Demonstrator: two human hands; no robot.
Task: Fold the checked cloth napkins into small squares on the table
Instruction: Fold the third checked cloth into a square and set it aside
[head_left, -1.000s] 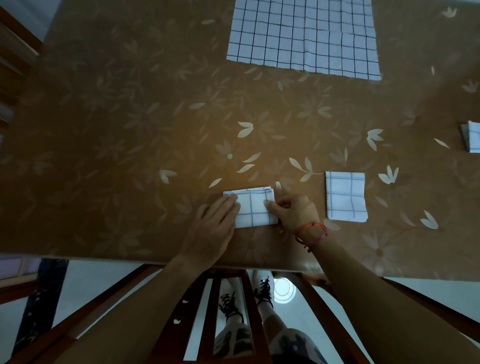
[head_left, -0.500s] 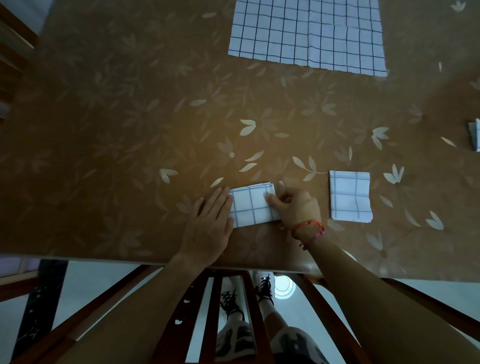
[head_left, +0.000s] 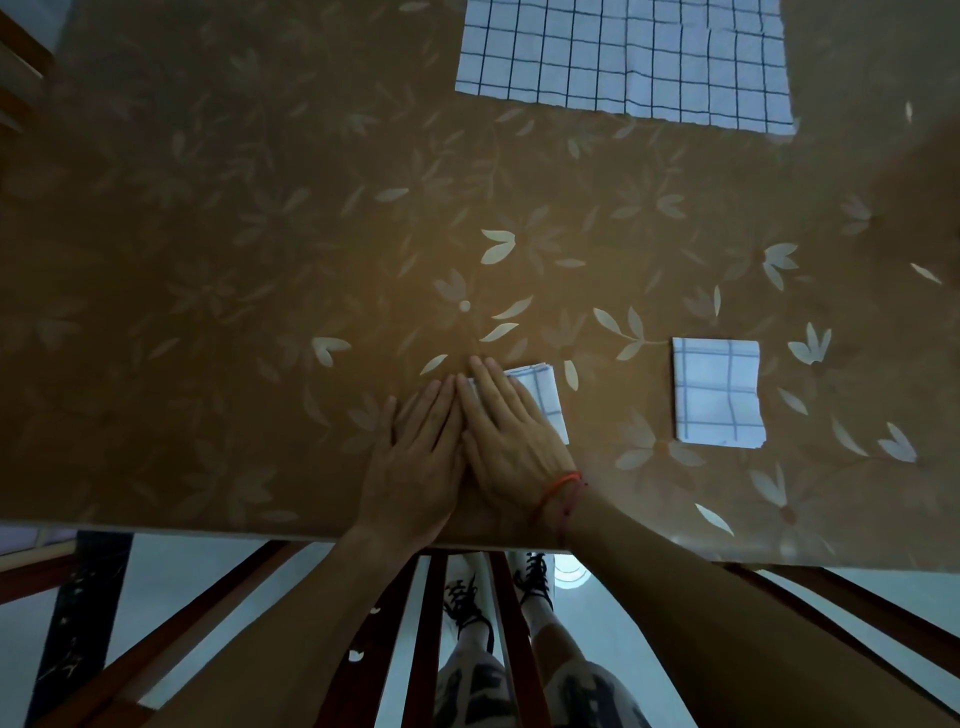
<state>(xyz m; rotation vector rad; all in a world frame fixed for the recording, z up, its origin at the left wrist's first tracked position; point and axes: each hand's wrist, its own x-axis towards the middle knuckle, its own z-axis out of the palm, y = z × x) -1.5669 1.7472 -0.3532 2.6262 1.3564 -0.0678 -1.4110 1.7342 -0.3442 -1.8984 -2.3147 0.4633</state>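
Both hands lie flat on the worktop (head_left: 208, 312), fingers straight, so neither grip is closed on anything. The right hand (head_left: 511, 436) presses down on a small folded napkin (head_left: 543, 402) near the front edge and covers most of it. Only a strip of white cloth with thin dark checks pokes out on the right. The left hand (head_left: 415, 457) lies right beside it, touching it. The worktop cover is glossy brown with pale leaf and petal prints. A neat folded square (head_left: 717, 392) sits off to the right, and a big unfolded checked cloth (head_left: 623, 57) lies flat at the far side. There's a thin red string bracelet (head_left: 563, 486) on the right wrist.
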